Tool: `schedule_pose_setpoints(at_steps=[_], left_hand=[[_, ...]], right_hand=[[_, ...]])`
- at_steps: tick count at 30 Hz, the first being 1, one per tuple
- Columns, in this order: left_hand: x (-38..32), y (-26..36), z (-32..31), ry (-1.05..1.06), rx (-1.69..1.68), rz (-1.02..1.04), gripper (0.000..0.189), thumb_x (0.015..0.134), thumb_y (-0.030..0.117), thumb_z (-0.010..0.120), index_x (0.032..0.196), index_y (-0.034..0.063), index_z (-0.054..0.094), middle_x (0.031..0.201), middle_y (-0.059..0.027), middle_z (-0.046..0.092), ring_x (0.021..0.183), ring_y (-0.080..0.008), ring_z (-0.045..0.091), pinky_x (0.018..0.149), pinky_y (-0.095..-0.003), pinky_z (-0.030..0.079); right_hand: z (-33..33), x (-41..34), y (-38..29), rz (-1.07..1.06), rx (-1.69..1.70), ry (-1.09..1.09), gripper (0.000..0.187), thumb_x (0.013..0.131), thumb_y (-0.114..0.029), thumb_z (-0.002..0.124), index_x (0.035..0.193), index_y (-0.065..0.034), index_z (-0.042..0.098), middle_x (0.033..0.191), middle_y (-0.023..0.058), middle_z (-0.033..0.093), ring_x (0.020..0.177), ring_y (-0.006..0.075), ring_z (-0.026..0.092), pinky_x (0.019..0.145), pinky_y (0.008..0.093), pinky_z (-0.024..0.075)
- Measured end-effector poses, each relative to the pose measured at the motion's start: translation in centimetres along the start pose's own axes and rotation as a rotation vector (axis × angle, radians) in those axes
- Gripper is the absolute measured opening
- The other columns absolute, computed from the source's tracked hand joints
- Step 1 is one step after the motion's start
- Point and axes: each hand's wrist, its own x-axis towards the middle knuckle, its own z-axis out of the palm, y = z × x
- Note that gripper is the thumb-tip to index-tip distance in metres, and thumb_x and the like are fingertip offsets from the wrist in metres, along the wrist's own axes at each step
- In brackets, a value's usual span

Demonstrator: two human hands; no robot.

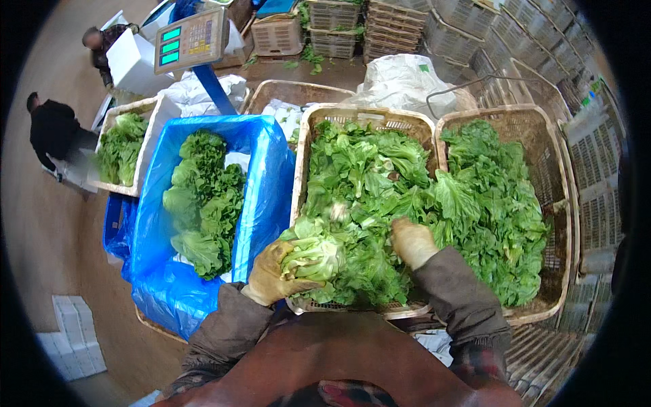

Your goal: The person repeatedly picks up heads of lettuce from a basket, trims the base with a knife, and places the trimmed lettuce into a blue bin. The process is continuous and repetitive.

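Note:
My left hand (274, 272), in a yellowish glove, is closed around a head of leafy lettuce (318, 257), its pale base turned up, over the near left part of the middle plastic crate (300, 178). Loose green leaves (366, 188) fill that crate. My gloved right hand (413, 243) is among the leaves at its right side; its fingertips are partly hidden, so whether it grips a leaf is unclear. Left of the crate, a container lined with blue plastic film (267, 173) holds several lettuce heads (203, 203). More leaves (498, 219) lie heaped in the right crate (557, 203).
A scale display (190, 40) stands on a blue post (216, 91) behind the lined container. A white foam box (163, 109) of lettuce stands at the left. Two people (58, 129) are at the far left. Stacked crates (396, 25) and a white sack (402, 81) stand behind.

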Motion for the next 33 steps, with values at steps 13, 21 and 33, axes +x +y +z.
schedule_pose_setpoints(at_steps=[13, 21, 33], left_hand=[[7.1, 1.4, 1.4, -0.871, 0.139, -0.389, 0.060, 0.097, 0.031, 0.059, 0.150, 0.0090, 0.045, 0.157, -0.0189, 0.040, 0.141, -0.0309, 0.044, 0.115, -0.0392, 0.037], [2.8, 5.7, 12.4, -0.641, -0.373, -0.419, 0.099, 0.084, 0.029, 0.079, 0.160, 0.0050, 0.020, 0.163, -0.0146, 0.027, 0.150, -0.0262, 0.025, 0.122, -0.0408, 0.023], [4.2, -2.8, 7.4, -0.290, -1.443, -0.607, 0.079, 0.088, 0.036, 0.075, 0.151, 0.0031, 0.040, 0.144, -0.0148, 0.054, 0.134, -0.0247, 0.051, 0.111, -0.0424, 0.044]], right_hand=[[3.2, -9.0, -2.9, 0.189, 1.828, -0.243, 0.045, 0.093, -0.042, 0.070, 0.117, -0.0041, 0.067, 0.083, -0.0061, 0.057, 0.073, 0.0040, 0.049, 0.065, 0.0241, 0.0398], [7.5, -9.3, 3.6, 0.240, 2.041, -0.142, 0.060, 0.091, -0.044, 0.073, 0.130, -0.0012, 0.057, 0.118, 0.0045, 0.059, 0.105, 0.0144, 0.053, 0.091, 0.0296, 0.0442], [-4.4, -0.2, 3.5, -0.328, 1.031, -0.076, 0.064, 0.078, -0.015, 0.083, 0.138, -0.0172, 0.060, 0.145, 0.0093, 0.055, 0.126, 0.0282, 0.057, 0.099, 0.0375, 0.0502]])
